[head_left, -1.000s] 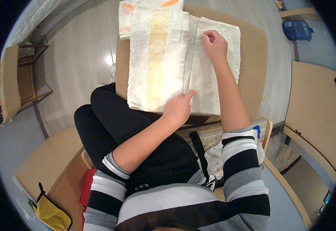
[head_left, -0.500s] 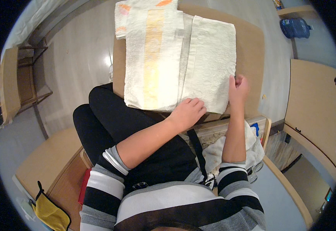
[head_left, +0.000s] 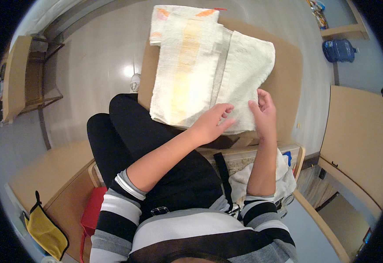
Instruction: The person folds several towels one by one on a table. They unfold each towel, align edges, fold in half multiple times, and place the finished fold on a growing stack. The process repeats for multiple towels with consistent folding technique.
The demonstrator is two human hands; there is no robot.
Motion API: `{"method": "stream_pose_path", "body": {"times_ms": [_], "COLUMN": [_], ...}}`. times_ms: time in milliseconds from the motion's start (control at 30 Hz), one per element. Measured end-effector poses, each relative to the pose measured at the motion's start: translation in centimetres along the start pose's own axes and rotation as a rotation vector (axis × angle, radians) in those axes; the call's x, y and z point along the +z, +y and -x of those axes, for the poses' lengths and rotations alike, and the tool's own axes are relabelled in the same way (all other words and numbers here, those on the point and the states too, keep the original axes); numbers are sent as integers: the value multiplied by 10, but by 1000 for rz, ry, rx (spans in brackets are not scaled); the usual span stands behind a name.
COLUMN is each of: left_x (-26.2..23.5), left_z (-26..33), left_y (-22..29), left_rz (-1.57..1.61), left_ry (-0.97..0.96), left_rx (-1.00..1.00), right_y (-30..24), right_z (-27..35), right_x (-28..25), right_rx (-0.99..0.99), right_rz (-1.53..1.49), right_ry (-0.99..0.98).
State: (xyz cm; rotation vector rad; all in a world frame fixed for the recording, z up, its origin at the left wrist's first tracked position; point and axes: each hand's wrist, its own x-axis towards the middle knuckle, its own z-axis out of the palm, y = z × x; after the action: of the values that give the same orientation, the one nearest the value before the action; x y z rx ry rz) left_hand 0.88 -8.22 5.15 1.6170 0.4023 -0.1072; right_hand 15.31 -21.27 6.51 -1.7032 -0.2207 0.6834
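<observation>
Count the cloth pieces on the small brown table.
2: a cream towel with a yellow stripe on the left, a plain cream towel overlapping on the right. Others may lie underneath.

Upper right floor: blue plastic water jug (head_left: 338, 50)
Lower left: yellow cloth pouch (head_left: 46, 232)
Beside it: red bag (head_left: 93, 213)

bare table (head_left: 288, 74) is lying open along its right edge; the towel (head_left: 200, 74) is covering its left and centre.

Home room: wooden shelves (head_left: 345, 30), water jug (head_left: 339, 50)
</observation>
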Motion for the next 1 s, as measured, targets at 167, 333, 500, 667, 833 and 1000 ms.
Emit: {"method": "stream_pose_path", "body": {"times_ms": [167,333,500,667,833,1000], "left_x": [-38,-90,-127,-132,-138,-150], "left_z": [10,42,59,47,51,59], "left_y": [1,-11,-33,-49,-46,-50], "left_rz": [635,778,489,-95,-415,-340], "left_ry": [106,342,469,540,466,413], "left_rx": [-127,-235,-419,-387,-409,-351], "right_y": [-28,-16,15,20,13,22], "right_z": [-4,-3,-2,1,30,50], "right_x": [70,153,203,202,184,173], "right_rx": [-155,-219,-180,-256,-404,-646], "right_rz": [-36,105,278,443,670,821], "right_ry": [-176,-421,-571,-546,-534,-451]}}
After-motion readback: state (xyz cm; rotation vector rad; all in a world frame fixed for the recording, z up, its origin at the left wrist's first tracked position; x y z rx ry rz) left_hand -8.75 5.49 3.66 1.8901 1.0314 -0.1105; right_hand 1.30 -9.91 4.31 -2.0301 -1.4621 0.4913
